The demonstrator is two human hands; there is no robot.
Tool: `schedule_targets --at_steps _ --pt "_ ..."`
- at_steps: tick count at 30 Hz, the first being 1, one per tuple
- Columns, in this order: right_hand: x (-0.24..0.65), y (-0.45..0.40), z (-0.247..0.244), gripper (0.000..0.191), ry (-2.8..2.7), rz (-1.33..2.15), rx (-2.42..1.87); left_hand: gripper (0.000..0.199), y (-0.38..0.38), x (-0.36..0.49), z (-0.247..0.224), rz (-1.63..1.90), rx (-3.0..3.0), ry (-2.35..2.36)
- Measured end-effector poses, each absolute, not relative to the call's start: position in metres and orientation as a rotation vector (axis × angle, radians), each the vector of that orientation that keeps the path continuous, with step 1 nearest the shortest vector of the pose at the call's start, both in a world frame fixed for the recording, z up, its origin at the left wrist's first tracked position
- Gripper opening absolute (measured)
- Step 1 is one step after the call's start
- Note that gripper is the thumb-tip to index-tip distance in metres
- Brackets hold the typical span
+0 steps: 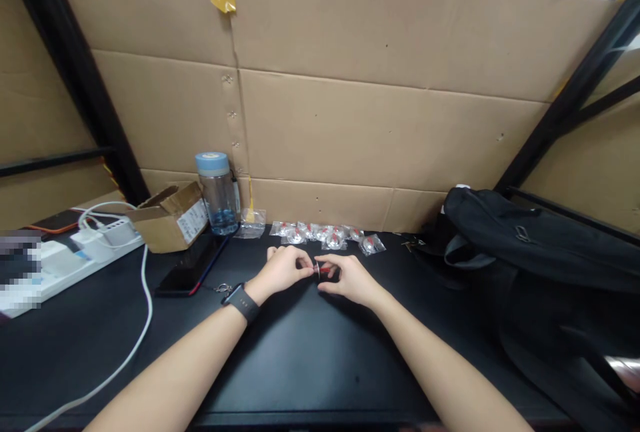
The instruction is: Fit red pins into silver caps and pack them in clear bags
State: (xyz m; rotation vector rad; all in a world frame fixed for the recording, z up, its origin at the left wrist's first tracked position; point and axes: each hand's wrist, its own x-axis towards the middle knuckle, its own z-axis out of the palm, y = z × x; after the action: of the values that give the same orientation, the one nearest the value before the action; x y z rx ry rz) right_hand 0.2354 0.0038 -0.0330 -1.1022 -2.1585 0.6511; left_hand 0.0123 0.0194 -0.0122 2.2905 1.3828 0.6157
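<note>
The right hand (353,277) gripped a small, thin disc with red on it (318,272) on edge between thumb and fingers, above the black tabletop (295,359). The left hand (286,267) had its thumb and forefinger drawn together right at the disc; whether they were pinching part of it could not be told. Just beyond lay a row of clear plastic packets (334,239) with red marks. A blue-lidded water bottle (220,195) and an open cardboard box (173,219) stood to the left, a black bag (530,245) to the right.
</note>
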Motion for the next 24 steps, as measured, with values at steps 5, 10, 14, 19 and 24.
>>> schedule_targets --at_steps 5,10,14,19,24 --pt "0.233 0.006 -0.033 0.046 -2.147 0.577 -1.097 0.02 0.02 0.011 -0.013 0.562 2.362 1.302" --pt "0.233 0.006 -0.033 0.044 -2.14 0.439 -1.101 0.034 0.034 -0.016 -0.012 0.476 2.538 1.395" --pt "0.23 0.003 -0.032 0.048 -2.099 0.489 -1.214 0.043 0.061 -0.059 -0.013 0.415 2.507 1.879" --pt "0.225 0.0 -0.031 0.044 -2.064 0.551 -1.199 0.057 0.082 -0.099 -0.02 0.478 2.387 2.079" --pt "0.224 0.003 -0.035 0.045 -2.003 0.54 -1.089 0.052 0.084 -0.102 -0.03 0.436 2.368 2.134"
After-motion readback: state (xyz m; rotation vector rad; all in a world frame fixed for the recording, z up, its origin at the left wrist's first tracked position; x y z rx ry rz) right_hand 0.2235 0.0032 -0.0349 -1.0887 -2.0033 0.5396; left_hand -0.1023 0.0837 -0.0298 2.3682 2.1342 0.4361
